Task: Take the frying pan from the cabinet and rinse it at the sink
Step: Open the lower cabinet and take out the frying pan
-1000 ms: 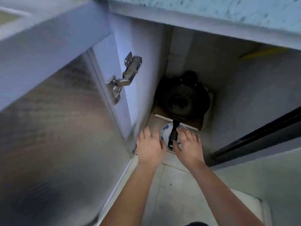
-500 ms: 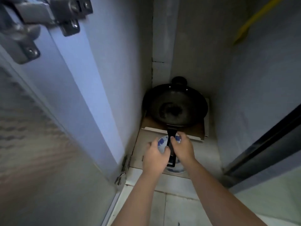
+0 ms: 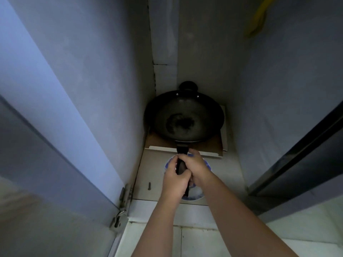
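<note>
Head view: my left hand [image 3: 174,179] and right hand [image 3: 194,167] both grip the handle [image 3: 181,148] of the round black metal frying pan [image 3: 183,119], which rests at the back edge of the cabinet floor [image 3: 154,169]; lifting out and rinsing are left.

Home kitchen: low cabinet [image 3: 89,75] holding wok [image 3: 183,119] (plate [image 3: 196,195] too)

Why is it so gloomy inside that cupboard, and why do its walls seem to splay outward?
Head view: little light reaches inside, so the frying pan reads almost black, with a dull sheen in its bowl; bluish light washes the left wall. Head view again: the wide-angle lens splays the straight walls outward, and the yellow object top right is smeared.
</note>
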A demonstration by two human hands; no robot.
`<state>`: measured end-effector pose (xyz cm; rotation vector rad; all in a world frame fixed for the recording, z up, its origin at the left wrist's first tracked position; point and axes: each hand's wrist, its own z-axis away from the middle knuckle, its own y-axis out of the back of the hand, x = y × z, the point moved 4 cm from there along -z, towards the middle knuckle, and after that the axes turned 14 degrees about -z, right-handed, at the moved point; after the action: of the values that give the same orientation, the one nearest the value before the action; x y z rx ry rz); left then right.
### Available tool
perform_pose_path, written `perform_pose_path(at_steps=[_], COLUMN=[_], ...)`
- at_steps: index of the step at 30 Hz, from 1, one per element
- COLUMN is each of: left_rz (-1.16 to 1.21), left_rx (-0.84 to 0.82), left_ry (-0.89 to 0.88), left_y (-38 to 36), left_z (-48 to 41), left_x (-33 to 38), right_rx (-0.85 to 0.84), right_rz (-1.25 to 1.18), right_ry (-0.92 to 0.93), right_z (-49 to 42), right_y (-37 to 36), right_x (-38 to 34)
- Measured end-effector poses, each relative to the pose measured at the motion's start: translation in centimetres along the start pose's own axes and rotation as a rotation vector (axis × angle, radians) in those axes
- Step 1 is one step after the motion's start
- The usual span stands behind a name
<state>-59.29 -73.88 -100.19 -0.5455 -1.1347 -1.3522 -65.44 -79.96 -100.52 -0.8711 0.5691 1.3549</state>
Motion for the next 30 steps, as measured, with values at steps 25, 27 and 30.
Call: perform_pose_path(at_steps=[25, 27, 30], left_rz=[0.044, 0.047, 0.053], left_rx=[0.015, 0.012, 0.004], left_ry=[0.015, 0.009, 0.007], left_y=[0.7, 1.0, 1.4], left_z=[1.7, 2.1, 3.0], left_x=[1.2, 1.7, 2.7], right_rx=[0.052, 0.070, 0.077], right_rz=[0.234, 0.234, 0.242], right_ry=[0.175, 0.179, 0.178], right_z=[1.7, 1.9, 2.5], right_y=[-0.9, -1.1, -1.3], right_x=[-1.2, -1.5, -2.1])
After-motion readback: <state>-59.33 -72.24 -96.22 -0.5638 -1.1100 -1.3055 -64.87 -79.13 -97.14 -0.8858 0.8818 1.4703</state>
